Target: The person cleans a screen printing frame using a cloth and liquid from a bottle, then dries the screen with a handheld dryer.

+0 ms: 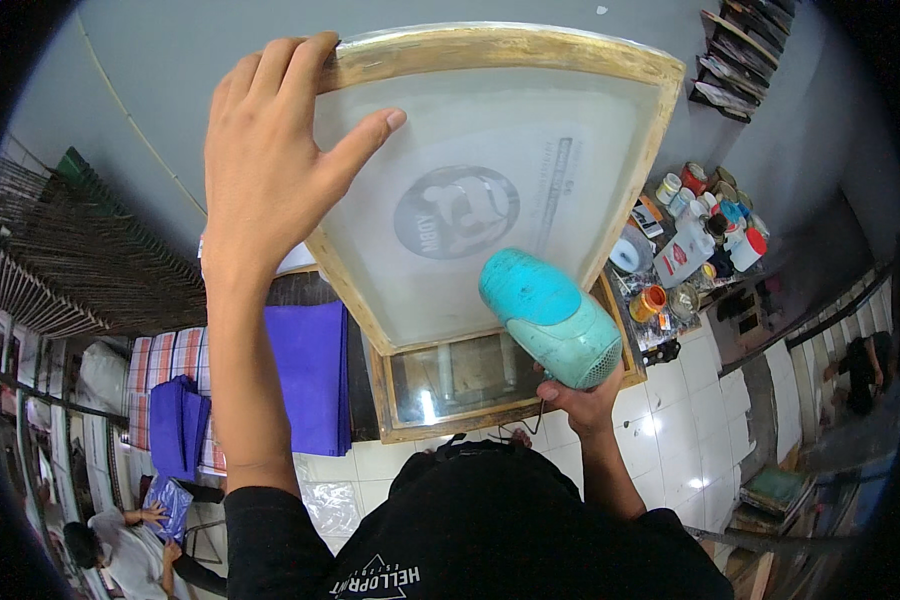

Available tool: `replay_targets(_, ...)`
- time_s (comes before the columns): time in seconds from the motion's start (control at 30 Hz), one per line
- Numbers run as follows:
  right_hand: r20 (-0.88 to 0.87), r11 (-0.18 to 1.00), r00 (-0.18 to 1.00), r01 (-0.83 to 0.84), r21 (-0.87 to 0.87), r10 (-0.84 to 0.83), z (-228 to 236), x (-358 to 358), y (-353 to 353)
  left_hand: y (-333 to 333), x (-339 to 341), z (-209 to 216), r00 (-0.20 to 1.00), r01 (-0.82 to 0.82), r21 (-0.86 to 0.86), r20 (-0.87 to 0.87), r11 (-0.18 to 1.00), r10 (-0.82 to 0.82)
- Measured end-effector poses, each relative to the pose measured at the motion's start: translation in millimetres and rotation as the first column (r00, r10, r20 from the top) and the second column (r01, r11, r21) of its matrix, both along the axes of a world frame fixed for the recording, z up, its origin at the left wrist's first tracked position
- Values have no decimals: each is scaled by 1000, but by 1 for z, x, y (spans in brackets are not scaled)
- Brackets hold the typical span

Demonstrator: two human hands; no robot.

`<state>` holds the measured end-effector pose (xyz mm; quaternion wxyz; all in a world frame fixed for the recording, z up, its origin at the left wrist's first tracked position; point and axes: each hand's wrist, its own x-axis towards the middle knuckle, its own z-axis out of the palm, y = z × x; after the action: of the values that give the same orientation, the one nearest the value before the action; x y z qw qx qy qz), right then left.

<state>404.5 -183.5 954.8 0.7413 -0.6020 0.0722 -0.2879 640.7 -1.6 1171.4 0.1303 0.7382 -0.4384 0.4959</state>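
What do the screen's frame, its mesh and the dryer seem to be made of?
Frame: likely wood, with a worn, uneven finish; the bars are yellow-brown with pale streaks.
Mesh: perhaps a synthetic fabric, pale and smooth, stretched flat; its weave is too fine to make out.
Dryer: apparently moulded plastic, a smooth, rounded turquoise shell with dark scuffs.

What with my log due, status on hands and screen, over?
Left hand holding framed screen at top left corner. Right hand gripping turquoise hair dryer. Dryer hides screen's lower right corner. Nothing visible between them.
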Motion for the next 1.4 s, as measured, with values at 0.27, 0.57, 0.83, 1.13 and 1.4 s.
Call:
replay_targets(0.27, 135, 991, 986, -106, 83, 94, -1, 12, 8, -1, -1, -1, 1000, -7, 14, -11, 1000, 7)
replay_targets(0.57, 163, 977, 979, -150, 155, 124, 7, 24, 20, -2, -2, -2, 1000, -4, 19, -19, 1000, 5)
replay_targets(0.83, 122, 988, 980, -152, -34, 155, 12, 35, 27, 0, 0, -3, 999, -33, 46, -2, 998, 33)
replay_targets(1.13, 100, 979, 984, -128, -160, 145, 20, 37, 30, -8, -10, -3, 999, -52, 12, 0, 999, 52)
replay_targets(1.4, 199, 967, 967, -114, -229, 162, 16, 40, 26, -6, -9, -4, 997, -74, 33, -2, 997, 74)
